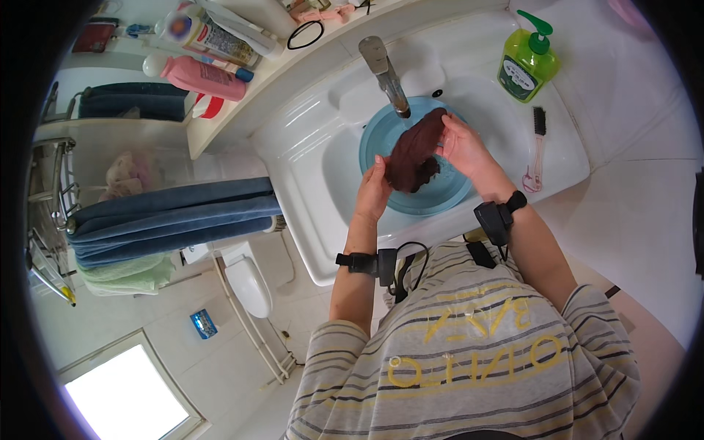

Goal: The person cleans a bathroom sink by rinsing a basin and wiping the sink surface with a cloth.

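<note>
A dark maroon cloth (415,151) is stretched between my two hands over a light blue plastic basin (374,129) in the white sink. My left hand (377,190) grips its lower left end; my right hand (462,144) pinches its upper right end. Below the cloth, water shows in the basin, and a darker bunched part hangs toward it. The chrome faucet (388,80) reaches over the basin's rim, just above the cloth. Whether water is running from it I cannot tell for sure.
On the sink's right side lies a brush with black bristles (539,140), below a green pump bottle (528,66). A shelf (220,124) at the upper left holds a pink bottle (203,77) and other toiletries. Blue towels (176,220) hang left of the sink, above a toilet (250,286).
</note>
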A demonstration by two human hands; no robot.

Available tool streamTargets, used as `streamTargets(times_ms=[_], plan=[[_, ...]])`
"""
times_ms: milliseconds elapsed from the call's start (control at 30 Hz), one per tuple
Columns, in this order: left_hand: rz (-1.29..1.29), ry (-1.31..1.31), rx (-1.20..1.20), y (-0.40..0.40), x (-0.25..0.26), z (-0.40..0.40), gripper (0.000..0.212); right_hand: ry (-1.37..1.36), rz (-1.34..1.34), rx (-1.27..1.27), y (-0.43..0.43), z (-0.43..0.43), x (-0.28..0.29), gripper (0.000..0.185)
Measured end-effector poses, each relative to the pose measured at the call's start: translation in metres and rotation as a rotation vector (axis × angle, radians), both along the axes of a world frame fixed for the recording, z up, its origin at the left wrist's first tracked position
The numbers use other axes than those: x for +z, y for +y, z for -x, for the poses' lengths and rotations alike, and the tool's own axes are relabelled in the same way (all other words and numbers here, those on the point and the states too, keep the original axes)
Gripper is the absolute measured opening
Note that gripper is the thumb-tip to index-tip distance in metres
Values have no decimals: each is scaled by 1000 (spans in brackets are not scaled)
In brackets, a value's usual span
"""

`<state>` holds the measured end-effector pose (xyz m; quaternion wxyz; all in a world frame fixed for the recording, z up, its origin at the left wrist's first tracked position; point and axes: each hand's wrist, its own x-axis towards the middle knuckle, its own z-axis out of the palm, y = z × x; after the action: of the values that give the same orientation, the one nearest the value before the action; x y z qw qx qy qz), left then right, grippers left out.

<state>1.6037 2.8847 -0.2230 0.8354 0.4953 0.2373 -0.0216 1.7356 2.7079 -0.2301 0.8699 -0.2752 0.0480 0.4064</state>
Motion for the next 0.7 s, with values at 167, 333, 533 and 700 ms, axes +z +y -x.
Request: streamTargets(times_ms=[167,333,533,700], plan=[[197,289,-197,-12,-25,-1,48,17,-7,22,13,10,26,27],[36,63,-325,-24,-15,-15,37,-112,164,131,16,12,-10,41],[267,9,-98,-4,-21,-8,33,-281,882,222,7,22,-21,49],[202,77,41,-13,-20,-17,32,-605,768,454,7,36,-35,35]])
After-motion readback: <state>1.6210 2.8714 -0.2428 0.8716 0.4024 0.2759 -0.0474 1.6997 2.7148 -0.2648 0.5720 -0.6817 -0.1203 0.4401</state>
